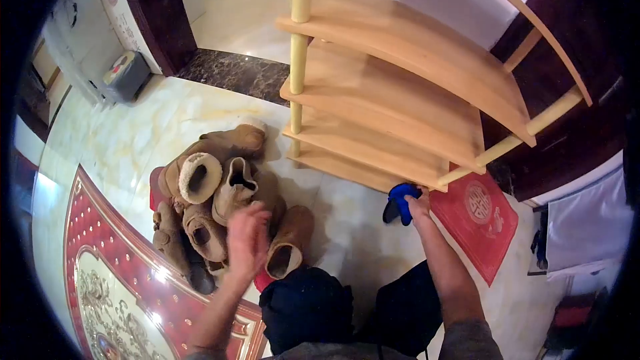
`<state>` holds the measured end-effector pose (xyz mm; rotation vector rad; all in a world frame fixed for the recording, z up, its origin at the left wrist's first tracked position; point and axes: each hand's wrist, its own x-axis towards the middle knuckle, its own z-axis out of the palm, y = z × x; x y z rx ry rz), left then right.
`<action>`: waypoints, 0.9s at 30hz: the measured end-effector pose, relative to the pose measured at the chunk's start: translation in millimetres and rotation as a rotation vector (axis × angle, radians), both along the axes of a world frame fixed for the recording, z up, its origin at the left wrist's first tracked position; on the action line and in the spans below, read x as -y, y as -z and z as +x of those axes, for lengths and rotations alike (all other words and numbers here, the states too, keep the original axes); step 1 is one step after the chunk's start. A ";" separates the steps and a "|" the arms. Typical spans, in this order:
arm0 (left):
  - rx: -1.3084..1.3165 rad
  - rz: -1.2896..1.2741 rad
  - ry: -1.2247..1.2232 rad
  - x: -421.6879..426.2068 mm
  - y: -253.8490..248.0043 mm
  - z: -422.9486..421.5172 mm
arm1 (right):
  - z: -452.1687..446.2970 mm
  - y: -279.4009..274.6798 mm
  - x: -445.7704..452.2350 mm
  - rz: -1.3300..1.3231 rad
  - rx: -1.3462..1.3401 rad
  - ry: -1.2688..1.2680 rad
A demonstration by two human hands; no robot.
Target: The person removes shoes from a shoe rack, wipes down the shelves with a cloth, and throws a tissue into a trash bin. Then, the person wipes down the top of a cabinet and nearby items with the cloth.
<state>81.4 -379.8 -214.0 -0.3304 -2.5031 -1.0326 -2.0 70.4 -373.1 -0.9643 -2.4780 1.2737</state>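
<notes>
My right hand grips a blue and black slipper low down by the front corner of the wooden shoe rack. My left hand is smeared by motion over a pile of brown boots, so its fingers are hard to read. Nearest to it are a tan boot with its opening up and a brown boot lying with its opening toward me. Farther back in the pile lies a boot with a fleece-lined opening.
A red mat lies right of the rack. A patterned red and cream rug covers the floor at left. A grey stool stands by the far left wall. White cloth hangs at right.
</notes>
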 end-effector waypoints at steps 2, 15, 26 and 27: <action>0.186 0.158 0.018 -26.6 15.5 4.5 | -15.8 61.3 -10.1 0.162 0.017 0.082; 0.980 1.110 0.054 -56.2 62.3 -61.2 | -14.9 -102.8 150.9 -0.952 -0.004 -0.716; 0.576 0.579 0.265 -171.5 -69.1 -45.0 | 8.3 -226.2 131.4 -1.208 -0.310 -0.458; 0.553 0.588 0.205 -181.1 -79.1 -42.0 | 3.9 -229.8 126.9 -1.226 -0.331 -0.476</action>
